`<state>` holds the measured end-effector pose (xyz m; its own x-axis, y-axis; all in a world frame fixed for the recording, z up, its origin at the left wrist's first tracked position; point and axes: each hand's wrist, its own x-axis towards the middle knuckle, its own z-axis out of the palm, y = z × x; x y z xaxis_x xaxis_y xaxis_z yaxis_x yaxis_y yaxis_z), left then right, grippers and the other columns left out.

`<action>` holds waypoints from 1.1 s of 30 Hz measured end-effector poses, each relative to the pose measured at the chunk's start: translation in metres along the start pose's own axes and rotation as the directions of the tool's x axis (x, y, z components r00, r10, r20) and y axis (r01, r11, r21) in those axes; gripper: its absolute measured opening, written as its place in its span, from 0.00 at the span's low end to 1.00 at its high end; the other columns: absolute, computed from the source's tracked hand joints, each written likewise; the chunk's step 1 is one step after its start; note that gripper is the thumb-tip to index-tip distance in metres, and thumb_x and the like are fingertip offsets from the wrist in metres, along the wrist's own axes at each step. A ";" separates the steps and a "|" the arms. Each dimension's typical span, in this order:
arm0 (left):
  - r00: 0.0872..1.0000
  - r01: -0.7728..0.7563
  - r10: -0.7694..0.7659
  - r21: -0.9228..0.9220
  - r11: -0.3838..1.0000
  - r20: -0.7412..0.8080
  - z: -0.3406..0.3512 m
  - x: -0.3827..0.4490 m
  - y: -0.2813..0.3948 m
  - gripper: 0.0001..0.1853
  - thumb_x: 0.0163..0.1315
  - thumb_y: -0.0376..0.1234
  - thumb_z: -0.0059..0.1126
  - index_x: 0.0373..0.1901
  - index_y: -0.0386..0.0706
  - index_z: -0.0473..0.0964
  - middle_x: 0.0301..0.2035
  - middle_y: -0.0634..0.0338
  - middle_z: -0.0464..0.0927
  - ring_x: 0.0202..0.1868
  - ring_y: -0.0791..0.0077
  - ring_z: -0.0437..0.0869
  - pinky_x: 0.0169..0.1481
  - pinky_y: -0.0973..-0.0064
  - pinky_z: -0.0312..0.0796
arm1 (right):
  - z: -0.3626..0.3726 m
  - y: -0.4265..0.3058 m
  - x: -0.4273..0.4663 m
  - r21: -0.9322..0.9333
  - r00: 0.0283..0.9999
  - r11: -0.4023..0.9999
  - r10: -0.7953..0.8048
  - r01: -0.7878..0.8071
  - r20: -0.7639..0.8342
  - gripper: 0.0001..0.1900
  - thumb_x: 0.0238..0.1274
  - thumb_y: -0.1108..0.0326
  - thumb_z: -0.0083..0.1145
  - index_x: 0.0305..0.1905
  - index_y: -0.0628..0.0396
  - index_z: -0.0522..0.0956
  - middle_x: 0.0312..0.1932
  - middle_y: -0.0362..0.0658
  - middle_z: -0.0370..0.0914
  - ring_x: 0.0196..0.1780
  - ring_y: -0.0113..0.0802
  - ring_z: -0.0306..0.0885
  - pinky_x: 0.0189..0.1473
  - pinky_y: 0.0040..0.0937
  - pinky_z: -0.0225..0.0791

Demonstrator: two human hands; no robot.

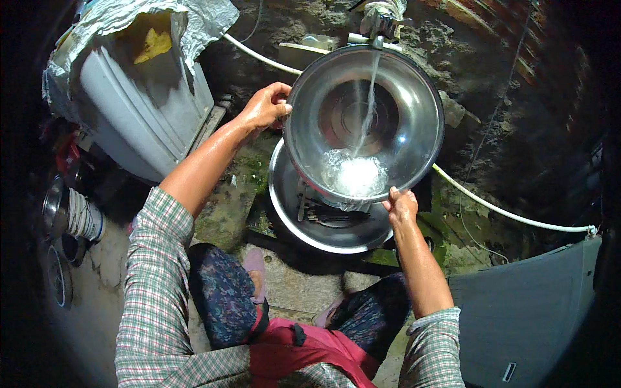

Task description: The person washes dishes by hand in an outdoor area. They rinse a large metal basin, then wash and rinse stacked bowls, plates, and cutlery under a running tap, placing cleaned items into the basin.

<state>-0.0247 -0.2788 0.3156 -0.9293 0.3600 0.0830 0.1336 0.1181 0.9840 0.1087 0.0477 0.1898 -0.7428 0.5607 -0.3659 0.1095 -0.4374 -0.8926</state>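
Between my hands a round stainless steel basin (335, 97) is held tilted under a running tap (381, 29). My left hand (268, 107) grips its rim on the left, and my right hand (401, 206) grips the rim at the lower right. Water (371, 97) streams down into it, and a bright, foaming pool gathers at the low side. Some water seems to spill over that lower edge. Underneath sits a second, wider metal basin (335, 245), partly hidden by the first. Several dark-handled utensils (335, 213) lie in it.
A grey plastic container (136, 111) stands at the left, draped with a crinkled white sheet (208, 24). White hose (514, 208) runs along the rough wall. At the right is a grey panel (524, 300). Stacked bowls (85, 216) and a pan (58, 276) sit far left.
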 end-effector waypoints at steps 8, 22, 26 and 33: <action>0.999 0.031 -0.032 -0.018 0.999 -0.037 0.027 0.038 -0.016 0.10 0.51 0.23 0.51 0.35 0.42 0.68 0.24 0.64 0.72 0.24 0.79 0.73 0.24 0.79 0.67 | -0.030 -0.004 -0.009 0.038 0.999 0.999 -0.032 0.032 -0.008 0.11 0.49 0.79 0.55 0.38 0.59 0.67 0.33 0.43 0.72 0.30 0.31 0.74 0.26 0.30 0.75; 0.940 0.337 -0.315 -0.531 0.777 0.135 0.128 0.049 -0.127 0.13 0.49 0.21 0.52 0.36 0.43 0.68 0.27 0.62 0.73 0.30 0.70 0.79 0.29 0.65 0.77 | -0.055 -0.144 -0.116 -0.304 0.839 0.801 -0.400 0.516 0.369 0.11 0.48 0.77 0.56 0.32 0.52 0.65 0.26 0.35 0.69 0.22 0.17 0.61 0.17 0.13 0.56; 0.885 0.464 -0.342 -0.573 0.675 0.315 0.147 0.030 -0.150 0.13 0.51 0.24 0.52 0.39 0.41 0.66 0.30 0.57 0.73 0.32 0.65 0.79 0.31 0.60 0.77 | -0.020 -0.181 -0.137 -0.380 0.798 0.704 -0.488 0.599 0.353 0.08 0.49 0.74 0.55 0.31 0.53 0.66 0.23 0.33 0.67 0.19 0.14 0.59 0.15 0.12 0.54; 0.778 0.613 -0.431 -0.397 0.683 0.458 0.125 -0.020 -0.105 0.07 0.55 0.31 0.52 0.33 0.37 0.71 0.25 0.58 0.75 0.25 0.73 0.78 0.28 0.75 0.75 | -0.023 -0.225 -0.113 -0.342 0.909 0.855 -0.300 0.391 0.290 0.08 0.52 0.72 0.51 0.26 0.51 0.63 0.15 0.30 0.59 0.13 0.14 0.54 0.12 0.13 0.50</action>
<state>0.0230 -0.1830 0.1907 -0.6226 0.6524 -0.4322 -0.6150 -0.0663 0.7858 0.1830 0.0991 0.4261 -0.8995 0.4367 0.0117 0.0286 0.0857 -0.9959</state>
